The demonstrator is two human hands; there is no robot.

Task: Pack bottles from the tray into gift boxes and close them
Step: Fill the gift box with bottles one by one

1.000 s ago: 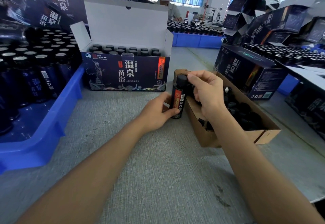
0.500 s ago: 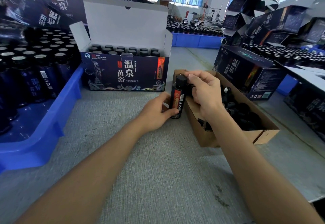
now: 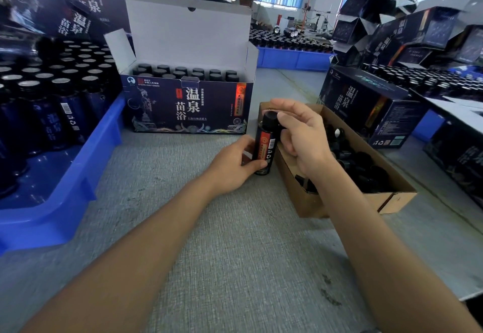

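Observation:
A dark bottle (image 3: 264,147) with a red label stands upright on the grey table beside a cardboard box. My left hand (image 3: 232,162) grips its lower body. My right hand (image 3: 300,134) curls over the top, thumb and fingers on the black cap (image 3: 269,119). Behind it an open dark-blue gift box (image 3: 188,107) holds two rows of capped bottles, its white lid raised. A blue tray (image 3: 86,160) at the left holds several bottles.
The brown cardboard box (image 3: 392,191) of black caps lies right of the bottle. Closed and open gift boxes (image 3: 366,107) stack at the right. Another person sits across the table behind a far blue tray (image 3: 292,58) of bottles.
Both hands stay on the bottle; my right hand has turned slightly on the cap. The bottle stands in the same spot.

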